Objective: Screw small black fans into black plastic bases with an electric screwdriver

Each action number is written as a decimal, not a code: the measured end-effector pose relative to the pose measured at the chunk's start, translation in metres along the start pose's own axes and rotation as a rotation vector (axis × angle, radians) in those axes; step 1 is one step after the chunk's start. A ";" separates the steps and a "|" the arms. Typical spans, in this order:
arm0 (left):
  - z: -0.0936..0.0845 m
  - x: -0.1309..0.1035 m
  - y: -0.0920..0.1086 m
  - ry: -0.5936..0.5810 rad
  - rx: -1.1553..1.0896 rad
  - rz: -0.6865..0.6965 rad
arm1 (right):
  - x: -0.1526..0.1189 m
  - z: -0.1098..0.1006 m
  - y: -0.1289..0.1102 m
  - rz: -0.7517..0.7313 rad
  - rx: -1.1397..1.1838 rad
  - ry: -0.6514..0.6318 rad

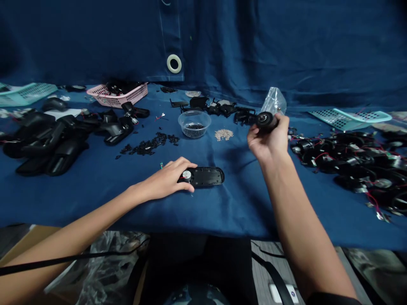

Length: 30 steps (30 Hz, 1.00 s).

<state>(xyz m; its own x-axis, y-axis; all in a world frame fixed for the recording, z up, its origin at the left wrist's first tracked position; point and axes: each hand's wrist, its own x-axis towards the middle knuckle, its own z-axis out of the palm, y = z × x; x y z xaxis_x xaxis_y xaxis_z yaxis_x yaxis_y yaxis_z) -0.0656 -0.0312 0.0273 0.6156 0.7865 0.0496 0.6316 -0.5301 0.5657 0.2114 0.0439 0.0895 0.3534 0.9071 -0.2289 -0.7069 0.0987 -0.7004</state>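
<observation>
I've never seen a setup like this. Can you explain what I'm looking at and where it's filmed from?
There's no robot here, just a person's two bare hands. The single picture comes from a camera worn on the head, looking forward and down at a table covered in blue cloth. The left hand steadies a long black casing lying on it. The right hand holds a black, rounded object above the cloth; I can't tell exactly what it is. Beyond the casing are a clear bowl of small dark pieces and a pile of tiny pale pieces. Black parts lie on both sides.
</observation>
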 end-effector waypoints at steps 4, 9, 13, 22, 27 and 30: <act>-0.039 0.046 -0.009 0.311 0.113 0.093 | 0.005 -0.006 0.019 -0.024 -0.070 0.083; -0.079 0.164 -0.047 0.002 0.412 -0.086 | 0.006 -0.018 0.035 -0.080 -0.174 0.130; -0.072 0.223 -0.072 -0.262 0.404 -0.149 | 0.008 -0.023 0.040 -0.084 -0.203 0.131; -0.065 0.229 -0.089 -0.315 0.455 -0.133 | 0.009 -0.025 0.044 -0.096 -0.170 0.140; -0.065 0.223 -0.088 -0.200 0.478 -0.118 | 0.010 -0.027 0.045 -0.085 -0.172 0.141; -0.066 0.217 -0.083 -0.123 0.469 -0.108 | 0.011 -0.028 0.046 -0.084 -0.174 0.140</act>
<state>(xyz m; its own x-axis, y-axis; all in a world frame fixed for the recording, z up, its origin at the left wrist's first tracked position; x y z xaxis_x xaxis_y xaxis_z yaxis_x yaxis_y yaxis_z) -0.0154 0.2046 0.0456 0.5683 0.8164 -0.1025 0.8213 -0.5555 0.1296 0.2005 0.0469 0.0359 0.4967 0.8319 -0.2475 -0.5593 0.0888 -0.8242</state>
